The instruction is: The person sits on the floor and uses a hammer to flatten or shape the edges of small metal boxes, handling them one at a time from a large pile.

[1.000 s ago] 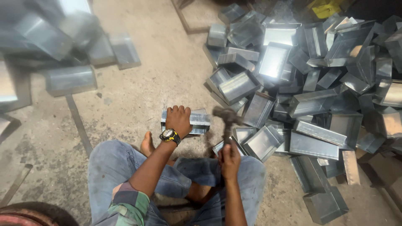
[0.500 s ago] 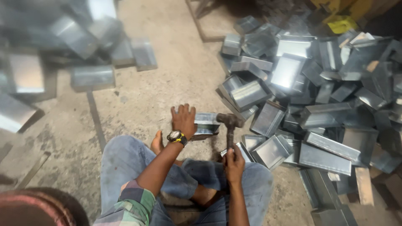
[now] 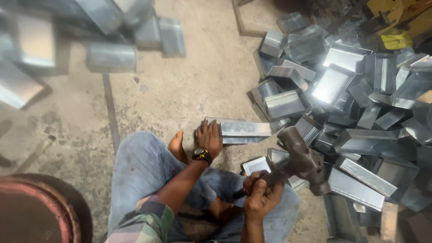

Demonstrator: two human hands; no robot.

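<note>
I sit on the concrete floor in blue jeans. My left hand point(image 3: 209, 137), with a black wristwatch, presses flat on a folded sheet-metal channel piece point(image 3: 245, 131) lying on the floor in front of my bare foot point(image 3: 177, 146). My right hand point(image 3: 261, 193) grips the handle of a heavy dark hammer point(image 3: 302, 158), whose head is raised up near the camera, above and to the right of the metal piece.
A big heap of shiny sheet-metal trays and channels point(image 3: 351, 99) fills the right side. More metal pieces point(image 3: 110, 56) lie at the upper left. A yellow object point(image 3: 396, 27) sits top right; a round reddish-brown rim point(image 3: 40, 207) is at bottom left.
The hammer head has risen from down by the metal piece to up near the camera. My left hand stays on the piece.
</note>
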